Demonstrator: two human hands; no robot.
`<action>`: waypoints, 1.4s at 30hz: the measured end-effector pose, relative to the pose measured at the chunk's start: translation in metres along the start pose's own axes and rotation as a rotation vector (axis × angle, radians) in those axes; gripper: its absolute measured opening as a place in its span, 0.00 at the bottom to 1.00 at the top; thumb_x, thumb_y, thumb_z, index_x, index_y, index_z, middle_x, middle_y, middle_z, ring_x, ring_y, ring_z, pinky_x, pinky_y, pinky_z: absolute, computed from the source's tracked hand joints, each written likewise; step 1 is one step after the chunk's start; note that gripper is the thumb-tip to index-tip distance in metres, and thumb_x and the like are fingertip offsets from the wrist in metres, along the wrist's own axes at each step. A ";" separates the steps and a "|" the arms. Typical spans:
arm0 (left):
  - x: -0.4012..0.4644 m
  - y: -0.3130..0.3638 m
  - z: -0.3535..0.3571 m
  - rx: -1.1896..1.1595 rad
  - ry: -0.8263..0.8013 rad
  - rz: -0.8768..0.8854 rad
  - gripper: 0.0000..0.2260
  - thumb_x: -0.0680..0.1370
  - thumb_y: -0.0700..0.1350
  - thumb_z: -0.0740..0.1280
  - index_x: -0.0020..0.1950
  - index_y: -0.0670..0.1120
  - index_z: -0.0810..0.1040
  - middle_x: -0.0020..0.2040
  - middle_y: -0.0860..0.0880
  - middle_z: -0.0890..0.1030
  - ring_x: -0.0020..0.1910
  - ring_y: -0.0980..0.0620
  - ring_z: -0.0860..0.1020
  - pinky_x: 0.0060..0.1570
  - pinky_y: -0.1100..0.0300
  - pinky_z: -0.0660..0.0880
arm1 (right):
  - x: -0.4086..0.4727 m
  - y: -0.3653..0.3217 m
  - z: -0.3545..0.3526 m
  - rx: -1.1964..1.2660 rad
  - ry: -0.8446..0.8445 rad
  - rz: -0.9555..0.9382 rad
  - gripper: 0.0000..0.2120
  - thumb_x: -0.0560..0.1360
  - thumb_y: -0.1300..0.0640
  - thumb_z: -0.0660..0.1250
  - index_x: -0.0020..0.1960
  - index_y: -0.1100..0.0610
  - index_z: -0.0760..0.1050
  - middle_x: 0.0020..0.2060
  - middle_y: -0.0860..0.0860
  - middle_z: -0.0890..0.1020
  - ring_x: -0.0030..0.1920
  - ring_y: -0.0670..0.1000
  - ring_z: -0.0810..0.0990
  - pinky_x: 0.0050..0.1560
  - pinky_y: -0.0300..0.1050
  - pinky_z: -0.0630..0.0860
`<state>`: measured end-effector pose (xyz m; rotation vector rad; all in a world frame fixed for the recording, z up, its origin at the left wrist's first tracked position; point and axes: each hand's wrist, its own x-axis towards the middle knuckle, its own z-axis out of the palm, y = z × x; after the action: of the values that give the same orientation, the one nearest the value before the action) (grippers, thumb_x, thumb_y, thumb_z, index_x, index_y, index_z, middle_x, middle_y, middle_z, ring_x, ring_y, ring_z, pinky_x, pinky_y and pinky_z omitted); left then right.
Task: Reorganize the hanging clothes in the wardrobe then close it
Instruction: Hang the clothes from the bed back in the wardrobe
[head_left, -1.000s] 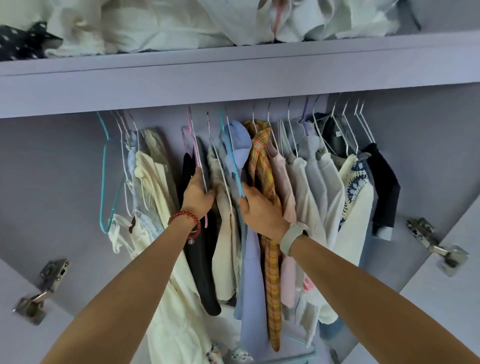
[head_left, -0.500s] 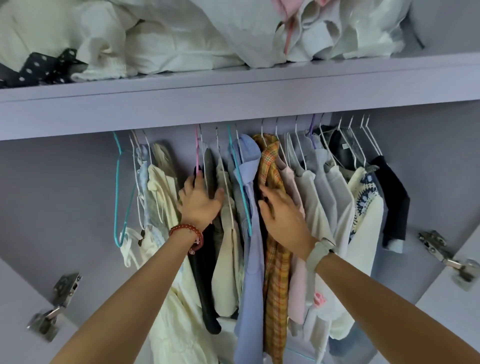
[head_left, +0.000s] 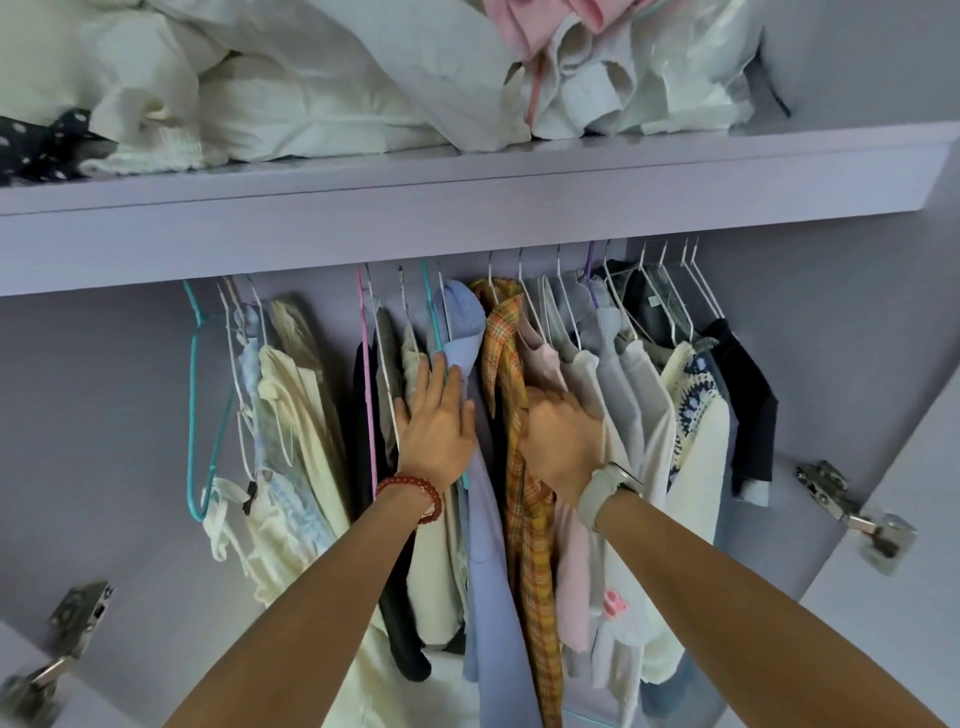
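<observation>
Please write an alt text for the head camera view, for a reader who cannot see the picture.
Two hands part clothes hanging in an open lilac wardrobe: the left hand lies flat on a light blue shirt, the right hand reaches in beside an orange plaid shirt. An empty teal hanger hangs far left; white bedding fills the shelf above.

In the open wardrobe (head_left: 467, 244) we see hanging clothes (head_left: 644, 405) crowded along the rail: a pale blue shirt (head_left: 485, 561) just beside an orange plaid shirt (head_left: 524, 519).
</observation>
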<state>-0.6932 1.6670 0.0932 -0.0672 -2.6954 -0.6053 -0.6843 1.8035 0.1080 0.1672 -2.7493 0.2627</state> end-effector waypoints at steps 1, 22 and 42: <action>-0.001 -0.005 -0.001 -0.018 0.004 0.012 0.22 0.82 0.46 0.50 0.76 0.47 0.51 0.77 0.51 0.44 0.75 0.54 0.40 0.71 0.47 0.41 | 0.000 -0.002 0.002 -0.009 0.003 0.000 0.11 0.76 0.59 0.55 0.56 0.57 0.71 0.54 0.53 0.79 0.58 0.54 0.74 0.57 0.49 0.66; -0.017 -0.050 -0.012 -0.088 0.205 -0.065 0.24 0.76 0.55 0.51 0.70 0.52 0.67 0.75 0.48 0.58 0.76 0.47 0.47 0.72 0.46 0.49 | 0.018 -0.046 0.020 0.038 0.142 -0.221 0.15 0.67 0.43 0.61 0.47 0.49 0.79 0.38 0.51 0.81 0.41 0.56 0.79 0.43 0.53 0.72; -0.017 -0.046 -0.010 -0.188 0.058 -0.022 0.24 0.78 0.54 0.44 0.75 0.55 0.51 0.75 0.58 0.49 0.73 0.58 0.39 0.73 0.55 0.41 | 0.037 -0.008 0.023 0.574 0.060 0.249 0.28 0.77 0.63 0.54 0.74 0.46 0.55 0.72 0.53 0.59 0.65 0.60 0.67 0.58 0.54 0.68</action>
<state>-0.6796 1.6218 0.0771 -0.0686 -2.5797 -0.8529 -0.7253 1.7878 0.1025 -0.0379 -2.5571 1.1009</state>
